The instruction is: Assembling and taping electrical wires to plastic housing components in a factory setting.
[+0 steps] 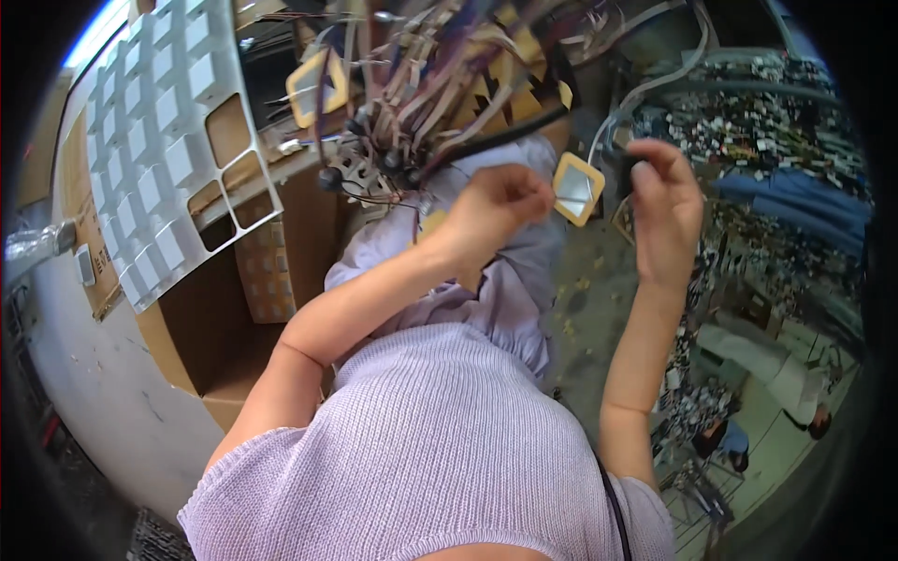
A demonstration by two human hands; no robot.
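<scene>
My left hand [505, 201] is closed, its thumb and fingertips pinched at the left edge of a small pad [579, 190] with a yellow border and a grey, shiny middle. A thin pale wire [599, 138] runs up from this pad. To the right of it my right hand [666, 201] is raised, thumb and forefinger drawn together at a small dark thing that I cannot make out. Beyond my hands lies a tangled bundle of wires [421, 89] with black round ends and flat connectors. A second yellow-bordered pad [316, 87] sits among them on the left.
A white tray [154, 140] with raised square pockets leans over an open cardboard box [206, 327] on my left, by a pale tabletop [103, 393]. Heaps of small mixed parts [767, 122] and blue cloth [795, 210] lie to the right. Two people appear at the lower right.
</scene>
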